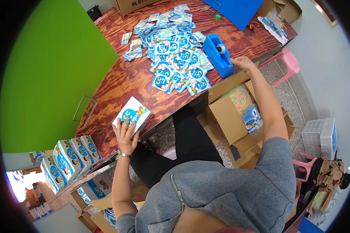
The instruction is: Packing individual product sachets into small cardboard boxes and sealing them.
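While left hand point(125, 134) touches box point(134, 106), right point(243, 63) meets dispenser point(215, 52).

We look down at a red-brown wood-grained desk point(128, 83), where our left hand point(125, 138) lies with fingers spread over a white printed box point(133, 110) near the front edge. Our right hand point(243, 63) reaches to the near end of a blue tape dispenser point(217, 58); whether its fingers pinch any tape is too small for us to tell. Between the two, farther back, we see a heap of small blue-and-white packets point(175, 58). More white boxes point(72, 159) stand in a row at left, and an open carton point(227, 122) sits below the desk at right.
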{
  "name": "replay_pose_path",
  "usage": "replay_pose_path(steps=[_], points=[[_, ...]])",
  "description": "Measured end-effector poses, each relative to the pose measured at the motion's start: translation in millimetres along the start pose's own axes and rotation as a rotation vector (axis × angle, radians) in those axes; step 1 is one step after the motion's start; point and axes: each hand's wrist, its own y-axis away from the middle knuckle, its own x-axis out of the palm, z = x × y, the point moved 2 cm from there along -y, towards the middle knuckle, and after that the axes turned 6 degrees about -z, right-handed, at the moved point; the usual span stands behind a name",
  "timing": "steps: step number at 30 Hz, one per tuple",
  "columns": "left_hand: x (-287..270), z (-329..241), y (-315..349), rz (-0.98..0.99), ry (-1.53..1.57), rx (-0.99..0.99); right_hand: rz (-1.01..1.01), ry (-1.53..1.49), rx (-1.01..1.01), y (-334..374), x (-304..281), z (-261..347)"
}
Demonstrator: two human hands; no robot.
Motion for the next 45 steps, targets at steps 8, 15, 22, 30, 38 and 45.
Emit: replay_pose_path(steps=[8,15,22,30,38,45], points=[[0,-2,3,0.018,-0.015,-0.001,-0.219,-0.347,-0.284,32,4,31],[3,-2,-5,0.022,-0.024,0.011,-0.287,-0.407,0.071,68,40,-78],[3,-7,-2,-0.062,-0.072,0.055,-0.039,-0.409,-0.447,146,130,-1],[2,-18,-9,-0.163,0.041,0.023,0.594,-0.534,-0.163,255,331,91],[5,-12,1,-0.236,0.166,-0.080,0.506,-0.370,-0.214,269,373,92],[4,-19,-1,-0.184,0.021,-0.002,0.463,-0.247,-0.247,265,375,89]])
